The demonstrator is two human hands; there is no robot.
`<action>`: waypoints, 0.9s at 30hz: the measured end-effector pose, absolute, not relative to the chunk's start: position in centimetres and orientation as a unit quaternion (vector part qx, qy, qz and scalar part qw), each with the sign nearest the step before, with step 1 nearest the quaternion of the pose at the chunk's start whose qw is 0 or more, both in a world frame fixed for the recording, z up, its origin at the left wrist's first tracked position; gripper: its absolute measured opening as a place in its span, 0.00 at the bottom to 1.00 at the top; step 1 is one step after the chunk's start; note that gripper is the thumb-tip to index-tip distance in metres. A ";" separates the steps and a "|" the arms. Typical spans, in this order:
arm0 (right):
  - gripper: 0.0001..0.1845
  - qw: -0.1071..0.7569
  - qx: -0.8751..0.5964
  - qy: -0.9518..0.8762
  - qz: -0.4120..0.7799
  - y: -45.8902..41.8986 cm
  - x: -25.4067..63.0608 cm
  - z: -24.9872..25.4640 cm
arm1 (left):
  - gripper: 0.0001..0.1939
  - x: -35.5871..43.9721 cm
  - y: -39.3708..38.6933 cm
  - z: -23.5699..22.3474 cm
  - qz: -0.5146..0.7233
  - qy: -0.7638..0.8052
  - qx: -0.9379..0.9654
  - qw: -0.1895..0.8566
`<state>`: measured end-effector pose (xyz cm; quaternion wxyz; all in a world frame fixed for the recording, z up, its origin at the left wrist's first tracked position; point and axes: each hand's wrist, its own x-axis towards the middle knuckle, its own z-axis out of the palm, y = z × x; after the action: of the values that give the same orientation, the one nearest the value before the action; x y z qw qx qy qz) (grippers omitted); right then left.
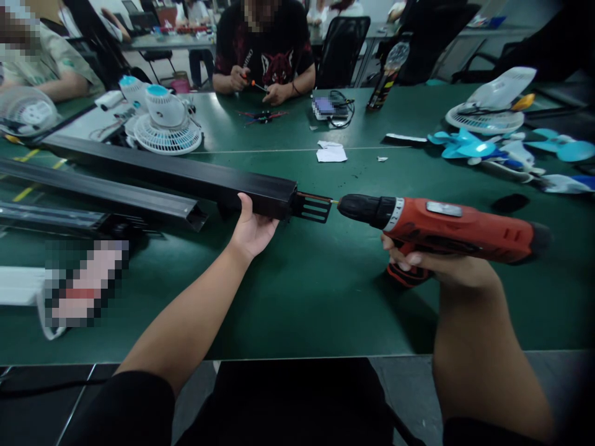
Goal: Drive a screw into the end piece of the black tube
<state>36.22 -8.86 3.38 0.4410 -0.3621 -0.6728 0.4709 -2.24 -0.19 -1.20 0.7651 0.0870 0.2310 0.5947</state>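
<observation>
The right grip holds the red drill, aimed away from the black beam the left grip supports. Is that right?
Not quite: the head view shows the red drill aimed toward the black beam, not away from it. The right grip holds the drill, and the left grip supports the beam.

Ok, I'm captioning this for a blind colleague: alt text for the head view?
The right hand aims a red drill at a slotted bracket on the end of a long black beam, which the left hand holds. Fan parts lie on the green table; a person opposite holds a tool.
</observation>
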 end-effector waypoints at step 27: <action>0.18 0.449 -0.359 -0.669 0.471 -8.9 35.9 3.6 | 0.39 -2.3 -0.1 -1.5 0.595 0.233 0.092 0.763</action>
<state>35.94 -8.89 3.56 0.4493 -0.3587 -0.6692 0.4708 -2.30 -0.10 -1.47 0.7635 0.0920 0.2326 0.5954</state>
